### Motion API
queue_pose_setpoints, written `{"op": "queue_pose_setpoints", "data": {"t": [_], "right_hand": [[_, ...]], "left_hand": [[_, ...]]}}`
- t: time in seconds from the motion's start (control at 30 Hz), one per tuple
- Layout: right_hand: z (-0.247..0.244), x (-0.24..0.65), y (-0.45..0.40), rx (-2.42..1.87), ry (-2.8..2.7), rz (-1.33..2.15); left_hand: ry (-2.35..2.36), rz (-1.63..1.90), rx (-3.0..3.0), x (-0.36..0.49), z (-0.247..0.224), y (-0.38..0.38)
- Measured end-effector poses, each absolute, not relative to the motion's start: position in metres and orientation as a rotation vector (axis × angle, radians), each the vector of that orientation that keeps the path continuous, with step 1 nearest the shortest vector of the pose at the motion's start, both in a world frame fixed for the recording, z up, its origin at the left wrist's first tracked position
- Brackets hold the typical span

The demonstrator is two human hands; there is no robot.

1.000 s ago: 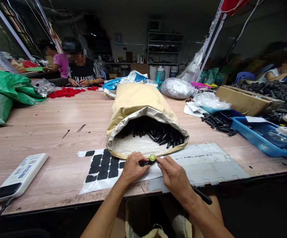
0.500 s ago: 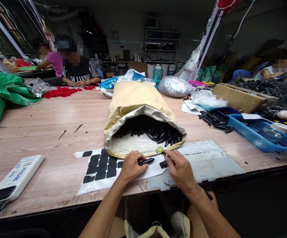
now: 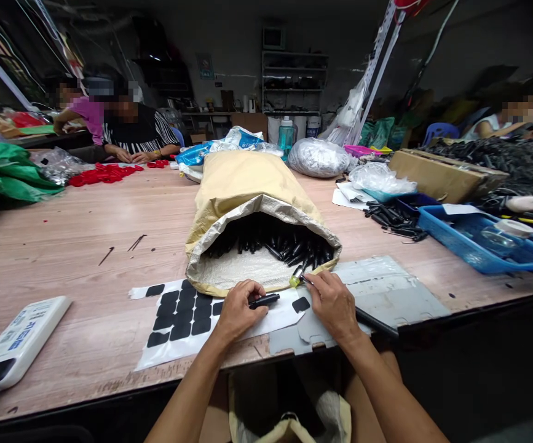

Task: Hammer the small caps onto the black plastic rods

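My left hand (image 3: 239, 311) is closed around a slim black tube (image 3: 265, 300), pen-like in shape, held low over the white backing sheet (image 3: 248, 335). Several black square stickers (image 3: 183, 314) with rounded corners lie on that sheet beside the hand. In my right hand (image 3: 333, 304) is a small mallet (image 3: 297, 275) with a metal head and a yellow-green face. Its black handle runs out behind the palm toward the table edge. The mallet head is apart from the tube, just in front of the open sack (image 3: 248, 178), which is full of similar black pieces.
Grey sheeting (image 3: 386, 295) lies under my right hand. A white power-bank-like box (image 3: 21, 338) with a cable sits at left. At right are a blue tray (image 3: 482, 246), loose black pieces (image 3: 393, 220) and a cardboard box (image 3: 436, 175). Co-workers sit across the table and at far right.
The mallet head has turned: its yellow-green face now points downward and its metal part shows. The handle's far end has swung out into view. The left hand keeps the tube.
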State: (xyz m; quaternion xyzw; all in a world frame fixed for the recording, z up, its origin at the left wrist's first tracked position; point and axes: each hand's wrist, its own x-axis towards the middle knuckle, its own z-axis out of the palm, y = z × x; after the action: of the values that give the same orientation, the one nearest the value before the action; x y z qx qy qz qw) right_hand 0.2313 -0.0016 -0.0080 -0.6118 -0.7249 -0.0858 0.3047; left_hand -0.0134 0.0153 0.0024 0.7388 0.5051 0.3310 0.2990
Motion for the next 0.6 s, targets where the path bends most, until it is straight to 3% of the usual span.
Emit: {"op": "queue_pose_setpoints", "data": {"t": [0.4,0.6], "right_hand": [[-0.007,0.23,-0.004,-1.646,-1.908,-0.216],[-0.006,0.231,-0.005,-1.642,-1.914,-0.185]], "left_hand": [[1.316,0.878,1.948,-0.015,0.0,0.018],[1.183,0.686,1.9,-0.002,0.044,-0.023]]}}
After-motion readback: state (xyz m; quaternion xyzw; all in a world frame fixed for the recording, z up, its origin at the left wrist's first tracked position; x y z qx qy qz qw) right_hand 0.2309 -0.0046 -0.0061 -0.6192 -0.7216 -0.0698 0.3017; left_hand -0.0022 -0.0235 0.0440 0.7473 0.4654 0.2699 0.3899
